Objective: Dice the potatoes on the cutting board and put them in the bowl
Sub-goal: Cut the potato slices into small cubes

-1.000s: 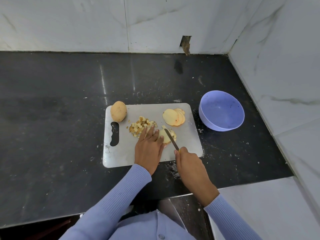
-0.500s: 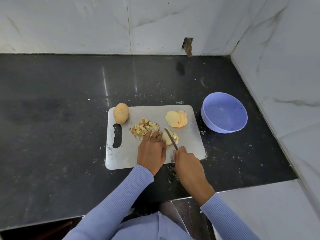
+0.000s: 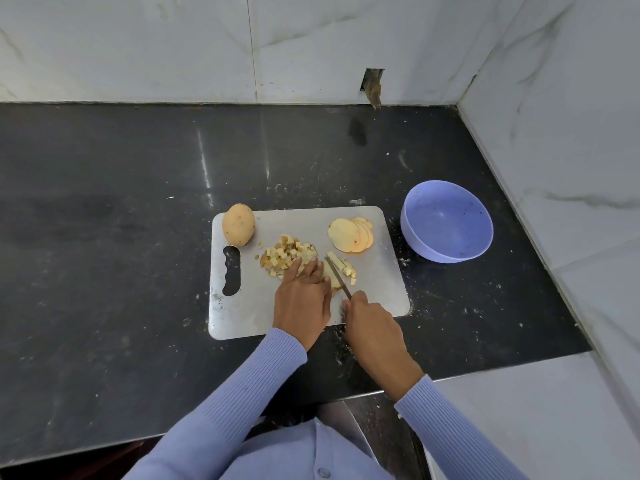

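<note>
**Mid-cut on the potato slices**

Head view. Little changed from half a second ago: same grip, same pose, knife [image 3: 338, 276] drawn a touch nearer along the slices under the fingers, a few more small cubes [image 3: 347, 270] lying just right of the blade.

Left hand [image 3: 302, 296] flat on the cutting board [image 3: 381, 289], fingers nearly straight and pressing down on the slices being cut [image 3: 331, 279]. Right hand [image 3: 370, 322] curled round the knife handle, blade angled far and left. Handle hidden inside the fist; most of the pressed slices hidden beneath the left fingers, so count impossible to tell.

Pile of diced potato [image 3: 285, 255] mid-board, touching the left fingertips. Fan of uncut round slices [image 3: 350, 235] at the far right of the board. Whole potato [image 3: 238, 224] at the far left corner, above the handle slot. Lilac bowl [image 3: 446, 226] right of the board, apart from it, no potato inside. Dark countertop [image 3: 121, 254] speckled with scraps; white marble walls [image 3: 346, 39] behind and right. Blue ribbed sleeves [image 3: 239, 400] cut off by the near edge.
</note>
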The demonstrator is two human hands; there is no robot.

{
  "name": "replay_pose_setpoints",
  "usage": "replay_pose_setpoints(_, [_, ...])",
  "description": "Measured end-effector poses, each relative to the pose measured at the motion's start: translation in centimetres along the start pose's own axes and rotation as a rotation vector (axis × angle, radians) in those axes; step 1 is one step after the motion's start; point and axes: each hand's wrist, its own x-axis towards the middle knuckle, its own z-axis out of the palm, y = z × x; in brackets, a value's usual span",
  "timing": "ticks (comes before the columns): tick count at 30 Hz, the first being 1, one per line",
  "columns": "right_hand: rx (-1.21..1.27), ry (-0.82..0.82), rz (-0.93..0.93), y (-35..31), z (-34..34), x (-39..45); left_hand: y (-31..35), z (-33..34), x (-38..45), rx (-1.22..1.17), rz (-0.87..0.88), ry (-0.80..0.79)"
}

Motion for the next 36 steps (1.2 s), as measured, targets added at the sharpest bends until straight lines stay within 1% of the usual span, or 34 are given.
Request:
replay_pose_setpoints(6, [-0.008, -0.087, 0.085, 1.8, 0.5, -4.1, -0.2, 0.3, -0.1, 0.000, 0.001, 0.007])
replay_pose_setpoints(9, [0.008, -0.066, 0.097, 2.0, 0.5, -4.1, -0.4, 0.3, -0.1, 0.016, 0.007, -0.005])
replay_pose_setpoints(13, [0.002, 0.014, 0.063, 2.0, -0.1, -3.3, -0.4, 0.1, -0.1, 0.021, 0.013, 0.001])
replay_pose_setpoints(16, [0.022, 0.007, 0.047, 2.0, -0.6, -3.5, -0.6, 0.0, -0.3, 0.028, 0.005, 0.007])
replay_pose_setpoints(22, [0.138, 0.024, 0.010, 0.6, -1.1, -2.0, -1.0, -0.1, -1.0, 0.046, -0.026, 0.026])
replay_pose_setpoints(30, [0.117, -0.010, 0.007, -0.8, -1.0, -0.4, -0.7, -0.3, -0.6, 0.029, -0.020, 0.028])
replay_pose_setpoints(36, [0.057, 0.008, 0.000, -0.6, 0.0, -0.6, -0.4, -0.3, -0.3, 0.049, -0.027, 0.011])
